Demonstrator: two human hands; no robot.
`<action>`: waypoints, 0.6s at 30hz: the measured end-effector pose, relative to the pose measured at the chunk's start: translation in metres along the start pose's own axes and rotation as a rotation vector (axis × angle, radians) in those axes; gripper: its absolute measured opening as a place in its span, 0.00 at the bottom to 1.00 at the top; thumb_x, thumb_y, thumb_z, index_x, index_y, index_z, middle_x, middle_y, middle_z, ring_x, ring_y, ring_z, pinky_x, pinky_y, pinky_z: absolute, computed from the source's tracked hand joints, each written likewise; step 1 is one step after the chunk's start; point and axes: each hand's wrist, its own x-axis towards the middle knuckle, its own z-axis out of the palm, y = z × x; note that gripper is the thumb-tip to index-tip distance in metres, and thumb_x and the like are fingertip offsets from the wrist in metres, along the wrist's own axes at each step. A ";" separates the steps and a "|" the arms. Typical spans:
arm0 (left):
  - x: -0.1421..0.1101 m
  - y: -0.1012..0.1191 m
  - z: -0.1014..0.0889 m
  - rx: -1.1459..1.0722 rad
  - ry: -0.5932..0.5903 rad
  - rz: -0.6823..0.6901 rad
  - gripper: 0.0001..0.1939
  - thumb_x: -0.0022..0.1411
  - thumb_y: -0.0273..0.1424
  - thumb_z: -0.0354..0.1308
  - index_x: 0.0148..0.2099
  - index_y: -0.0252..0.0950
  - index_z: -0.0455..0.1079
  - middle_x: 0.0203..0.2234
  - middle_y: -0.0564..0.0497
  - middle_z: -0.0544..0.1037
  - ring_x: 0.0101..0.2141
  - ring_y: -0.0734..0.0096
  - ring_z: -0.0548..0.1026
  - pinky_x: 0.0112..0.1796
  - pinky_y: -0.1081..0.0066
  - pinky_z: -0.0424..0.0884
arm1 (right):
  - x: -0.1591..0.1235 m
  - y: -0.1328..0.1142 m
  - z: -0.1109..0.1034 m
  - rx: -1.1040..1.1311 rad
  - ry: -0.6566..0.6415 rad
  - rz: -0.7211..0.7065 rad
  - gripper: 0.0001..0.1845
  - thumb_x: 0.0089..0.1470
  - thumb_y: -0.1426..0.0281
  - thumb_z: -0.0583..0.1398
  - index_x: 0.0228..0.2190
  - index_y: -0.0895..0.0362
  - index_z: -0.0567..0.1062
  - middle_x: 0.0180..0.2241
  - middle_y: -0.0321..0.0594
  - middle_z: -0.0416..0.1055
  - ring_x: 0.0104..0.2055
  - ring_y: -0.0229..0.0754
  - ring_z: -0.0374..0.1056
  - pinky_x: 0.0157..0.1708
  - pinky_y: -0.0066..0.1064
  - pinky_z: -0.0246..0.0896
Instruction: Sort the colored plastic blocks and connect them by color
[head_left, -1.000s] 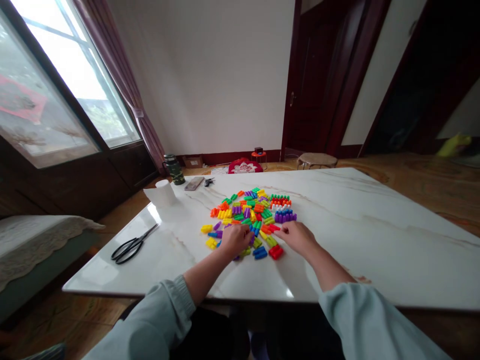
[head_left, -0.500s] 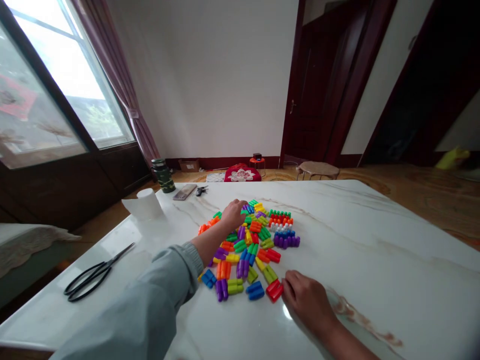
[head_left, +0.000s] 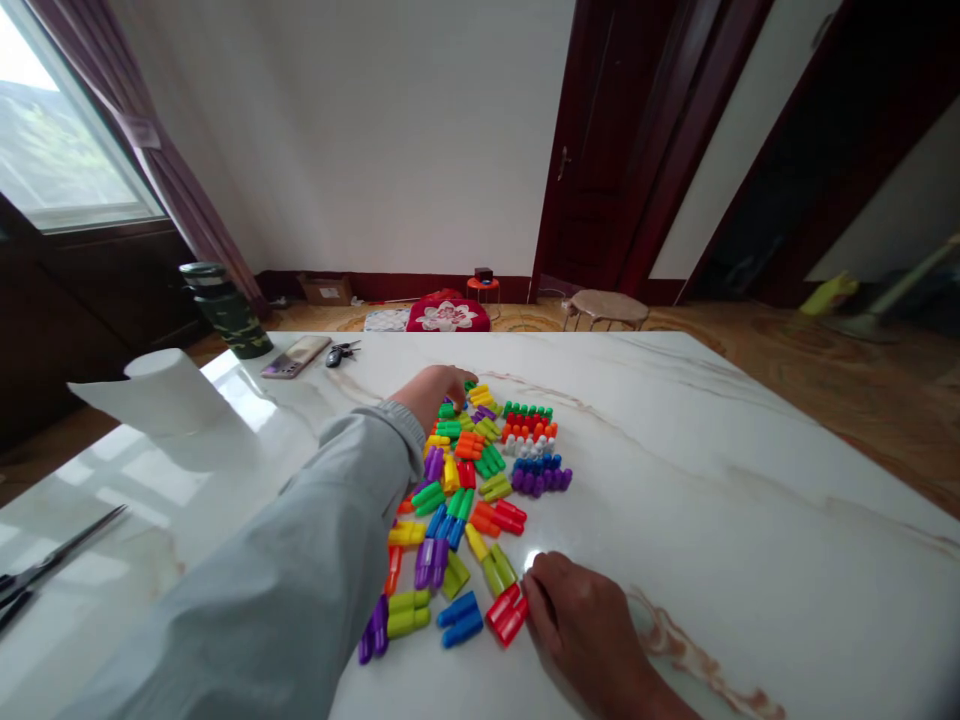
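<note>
Bullet-shaped plastic building blocks, many joined side by side, lie scattered over the white marbled table [head_left: 675, 480]. My left hand [head_left: 439, 388] reaches over the far end of the pile. Its fingers stretch forward and bend down beside a green block [head_left: 470, 386]; the fingertips are partly hidden. On the near right, my right hand [head_left: 585, 620] rests on the tabletop with curled fingers. Its fingertips are against or right beside a pair of red blocks [head_left: 508, 614]. A blue pair [head_left: 460, 620] and a lime pair [head_left: 499, 570] lie close by. My left sleeve covers the pile's left side.
Right of the pile, small pegs stand in rows by colour, the purple row [head_left: 541, 482] nearest. To the left are scissors [head_left: 52, 565], a white paper roll [head_left: 169, 390], a camouflage flask [head_left: 225, 310], a phone [head_left: 296, 357] and keys [head_left: 341, 352].
My left hand has moved from the near middle of the pile to its far end. My right hand has drawn back from the red-and-orange blocks to the nearer red pair. The view has shifted closer.
</note>
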 end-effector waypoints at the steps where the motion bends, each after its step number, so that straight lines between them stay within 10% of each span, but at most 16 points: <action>1: -0.001 -0.001 0.000 0.008 -0.007 -0.008 0.45 0.30 0.24 0.69 0.57 0.45 0.69 0.58 0.41 0.69 0.46 0.47 0.74 0.41 0.60 0.73 | 0.000 0.000 0.000 0.003 -0.002 0.000 0.13 0.62 0.69 0.50 0.28 0.54 0.71 0.28 0.37 0.72 0.28 0.38 0.68 0.28 0.30 0.50; 18: -0.028 0.005 0.012 0.061 0.056 0.001 0.39 0.38 0.24 0.66 0.56 0.43 0.68 0.54 0.45 0.72 0.48 0.53 0.75 0.45 0.63 0.73 | 0.002 0.003 0.007 -0.034 0.149 -0.092 0.12 0.61 0.70 0.51 0.27 0.54 0.69 0.25 0.34 0.70 0.25 0.37 0.68 0.27 0.31 0.47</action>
